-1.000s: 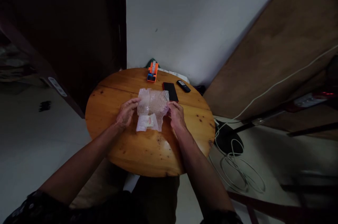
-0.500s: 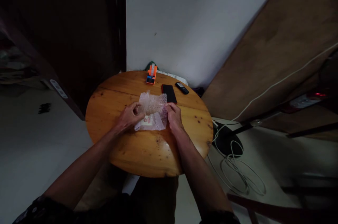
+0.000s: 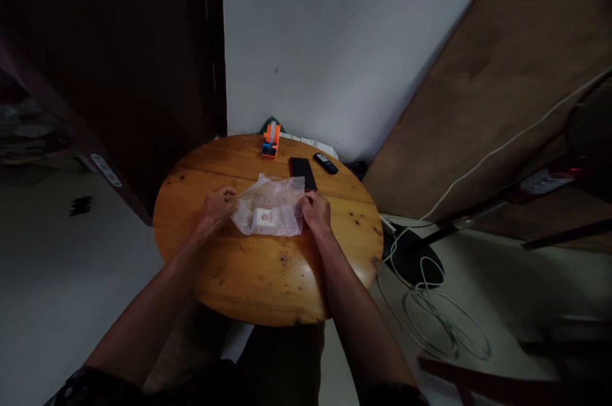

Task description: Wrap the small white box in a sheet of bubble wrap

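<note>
A sheet of clear bubble wrap (image 3: 282, 192) lies spread on the round wooden table, with a small white box-like item with red print (image 3: 264, 218) resting on it. My left hand (image 3: 218, 207) pinches the wrap's left edge, fingers curled. At the opposite edge, my right hand (image 3: 315, 211) is closed on the wrap's right side. The far part of the wrap is slightly raised and crumpled, and its near part lies around the white item. Just behind the wrap is a flat black object with a red edge (image 3: 303, 173), perhaps a phone or notebook.
An orange tape dispenser (image 3: 271, 140) stands at the back of the wooden table (image 3: 258, 285). A dark handset or remote (image 3: 326, 163) lies at the back right. Beyond the table's right edge, a coiled pale cable (image 3: 425, 304) lies on the floor and a brown board (image 3: 482, 87) leans on the wall.
My left hand has moved left and slightly up, drawing the wrap's left edge outward. The wrap is opened wider, and the white item shows more fully. My right hand keeps its grip.
</note>
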`<state>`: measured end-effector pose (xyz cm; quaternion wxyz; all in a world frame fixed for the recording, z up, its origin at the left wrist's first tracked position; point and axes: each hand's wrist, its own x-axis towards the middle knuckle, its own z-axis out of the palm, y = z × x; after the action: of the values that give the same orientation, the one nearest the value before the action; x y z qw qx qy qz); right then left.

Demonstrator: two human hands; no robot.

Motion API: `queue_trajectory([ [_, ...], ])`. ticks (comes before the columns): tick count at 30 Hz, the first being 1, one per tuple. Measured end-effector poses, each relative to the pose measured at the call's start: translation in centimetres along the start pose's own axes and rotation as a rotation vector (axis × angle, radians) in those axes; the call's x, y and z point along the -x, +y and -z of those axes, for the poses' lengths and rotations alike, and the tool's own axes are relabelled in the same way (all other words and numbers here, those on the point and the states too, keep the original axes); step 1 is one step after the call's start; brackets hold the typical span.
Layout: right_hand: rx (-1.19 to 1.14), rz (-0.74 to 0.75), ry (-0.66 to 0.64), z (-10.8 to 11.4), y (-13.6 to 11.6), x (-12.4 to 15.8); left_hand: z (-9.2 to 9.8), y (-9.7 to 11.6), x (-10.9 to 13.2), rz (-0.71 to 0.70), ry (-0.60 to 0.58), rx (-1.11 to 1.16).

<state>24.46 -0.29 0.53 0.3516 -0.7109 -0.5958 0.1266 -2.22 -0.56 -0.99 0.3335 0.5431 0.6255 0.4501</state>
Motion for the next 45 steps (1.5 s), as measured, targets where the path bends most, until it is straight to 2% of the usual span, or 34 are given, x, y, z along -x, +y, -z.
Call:
queue_trajectory([
  [4,0.043,0.013,-0.019,0.0,-0.5,0.2,0.0,1.6,0.0,-0.211,-0.001,-0.155],
  [7,0.065,0.014,-0.031,0.0,-0.9,0.5,-0.6,3.5,-0.7,-0.417,-0.116,-0.206],
  [9,0.094,0.013,-0.045,0.0,-1.2,0.6,-1.4,4.6,-1.5,-0.489,-0.222,-0.269],
  [11,0.12,0.018,-0.047,0.1,-1.3,0.6,-2.3,5.2,-2.5,-0.481,-0.31,-0.359],
  [13,0.135,0.018,-0.029,0.1,-1.2,0.6,-2.9,5.3,-3.7,-0.343,-0.29,-0.436],
  [15,0.135,0.024,0.008,0.1,-0.9,0.5,-2.8,5.0,-4.8,-0.266,-0.236,-0.463],
  [19,0.117,0.046,0.065,-0.1,-0.5,0.5,-1.1,4.1,-5.3,-0.233,-0.15,-0.46],
  [22,0.072,0.038,0.103,0.1,-0.7,0.8,0.7,4.5,-3.8,-0.318,-0.09,-0.488],
  [23,0.031,0.042,0.126,0.2,-0.8,0.8,1.3,4.9,-3.1,-0.372,-0.13,-0.512],
  [25,-0.115,0.064,0.154,0.6,-1.2,0.8,2.1,5.7,-1.6,-0.435,-0.316,-0.527],
  [27,-0.324,0.096,0.076,0.9,-1.7,0.7,2.4,6.3,-0.5,-0.472,-0.52,-0.513],
  [30,-0.539,0.104,-0.217,1.3,-2.5,0.8,2.1,6.6,0.0,-0.517,-0.7,-0.566],
  [33,-0.564,0.101,-0.429,2.4,-3.3,1.7,2.0,6.8,0.3,-0.515,-0.732,-0.648],
  [36,-0.587,0.227,-0.607,4.4,-3.7,3.8,3.2,7.4,1.8,-0.478,-0.673,-0.606],
  [38,-0.526,0.302,-0.825,5.6,-3.6,5.6,4.6,7.5,3.5,-0.46,-0.716,-0.535],
  [40,-0.385,0.329,-0.978,6.3,-3.2,7.2,5.7,7.1,5.0,-0.454,-0.829,-0.454],
  [41,-0.314,0.339,-1.001,6.5,-3.0,7.9,5.9,6.7,5.7,-0.442,-0.89,-0.441],
  [42,-0.253,0.35,-1.005,6.6,-2.9,8.4,6.0,6.2,6.1,-0.42,-0.896,-0.452],
  [45,-0.177,0.383,-0.903,6.4,-3.0,9.0,5.1,4.6,6.5,-0.437,-0.733,-0.513],
])
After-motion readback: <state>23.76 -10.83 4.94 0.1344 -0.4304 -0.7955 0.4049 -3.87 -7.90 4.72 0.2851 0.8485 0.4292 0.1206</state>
